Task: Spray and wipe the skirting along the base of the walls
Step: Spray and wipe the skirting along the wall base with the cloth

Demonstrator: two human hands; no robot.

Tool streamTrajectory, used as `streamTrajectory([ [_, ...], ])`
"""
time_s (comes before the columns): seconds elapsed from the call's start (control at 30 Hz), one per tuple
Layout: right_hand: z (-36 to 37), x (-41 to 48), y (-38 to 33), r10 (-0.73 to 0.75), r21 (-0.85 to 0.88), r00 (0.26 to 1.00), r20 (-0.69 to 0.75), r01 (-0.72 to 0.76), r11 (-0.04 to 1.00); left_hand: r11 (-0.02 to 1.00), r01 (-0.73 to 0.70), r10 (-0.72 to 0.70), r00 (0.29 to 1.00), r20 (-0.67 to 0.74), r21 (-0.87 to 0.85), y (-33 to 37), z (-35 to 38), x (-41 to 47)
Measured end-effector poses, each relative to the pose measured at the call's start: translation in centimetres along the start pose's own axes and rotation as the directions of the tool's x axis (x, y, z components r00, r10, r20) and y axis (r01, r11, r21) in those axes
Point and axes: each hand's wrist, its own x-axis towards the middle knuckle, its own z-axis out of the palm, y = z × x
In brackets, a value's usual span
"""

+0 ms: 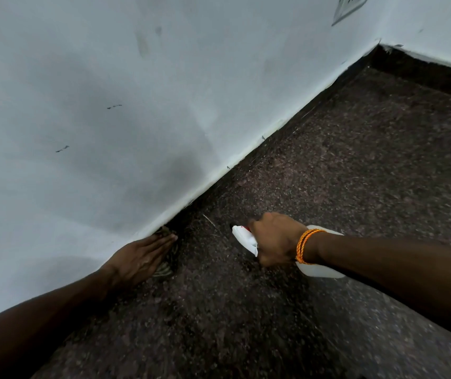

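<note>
Item, left hand (143, 257): flat and open, fingers extended together, palm pressed down on a striped cloth (165, 269) at the foot of the wall; only the edges of the cloth show beyond the fingertips and under the palm, so its full shape cannot be told; the cloth touches the skirting. Item, skirting (249, 166): a dark speckled strip along the base of the wall, same stone as the floor, running diagonally from the left hand up to the room corner at upper right, then continuing along the second wall; its upper edge meets ragged white paint. Item, right hand (275, 239): closed around the neck of a spray bottle (320, 270), knuckles up, held just above the floor and well apart from the left hand; whether a finger lies on the trigger cannot be told. Item, spray bottle: translucent white body lying behind the wrist, white head with a small red mark, nozzle (236, 231) pointing left toward the skirting. Item, orange thread band (305, 246): wound twice round the right wrist. Item, wall (109, 105): pale, scuffed, several small dark marks. Item, floor (355, 173): dark speckled stone. Item, wall socket (348, 8): pale plate, partly cut off at the top edge.
</note>
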Motion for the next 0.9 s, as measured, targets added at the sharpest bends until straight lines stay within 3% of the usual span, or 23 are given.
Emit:
streamTrajectory([
  [0.33, 1.2, -0.7, 1.2, 0.022, 0.029, 0.999, 0.044, -0.023, 0.999, 0.997, 0.073, -0.073, 0.979, -0.188, -0.006, -3.1, -2.8, 13.0],
  [0.53, 0.6, 0.1, 1.2, 0.029, 0.02, 0.999, 0.043, -0.03, 0.999, 0.998, 0.036, -0.042, 0.99, -0.136, -0.046, -0.9, -1.8, 4.0],
  [0.63, 0.6, 0.5, 1.1, 0.009, 0.023, 0.999, 0.041, -0.01, 1.0, 0.999, 0.032, -0.03, 0.997, -0.077, 0.018, 0.1, -1.3, 0.0],
  [0.7, 0.5, 0.7, 1.1, 0.017, 0.023, 0.999, 0.03, -0.017, 1.0, 0.999, 0.026, -0.022, 0.996, -0.086, 0.039, -0.1, -1.1, 0.6],
  [0.9, 0.2, 0.8, 1.6, 0.087, 0.032, 0.996, 0.004, -0.087, 0.996, 0.997, 0.034, -0.052, 0.957, -0.285, -0.068, -2.0, -1.2, 8.9],
])
